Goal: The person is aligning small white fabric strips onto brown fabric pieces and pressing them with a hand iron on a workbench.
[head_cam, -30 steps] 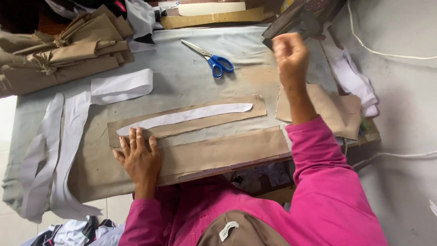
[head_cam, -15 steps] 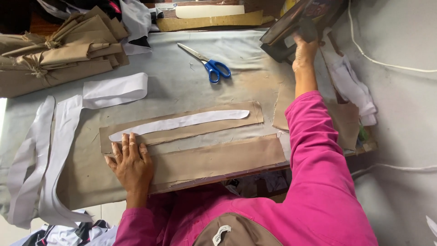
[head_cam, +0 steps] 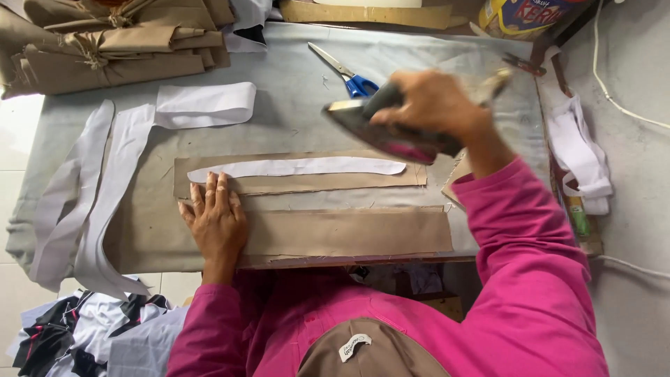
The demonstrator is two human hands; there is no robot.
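Two hands at grey-covered worktop (head_cam: 293, 119). Right hand (head_cam: 429, 105) closed around handle of dark metal iron (head_cam: 391, 132), held above right end of long white fabric strip (head_cam: 296, 167). Left hand (head_cam: 216, 220) flat, fingers spread, pressing brown paper pattern (head_cam: 349, 234). Blue-handled scissors (head_cam: 349, 77) beyond iron.

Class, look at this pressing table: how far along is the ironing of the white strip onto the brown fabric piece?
Done: the white strip lies on the brown fabric piece. In hand: the left hand flattens the fabric; the right hand holds the iron above it. Left: pressing; the iron seems not yet down.
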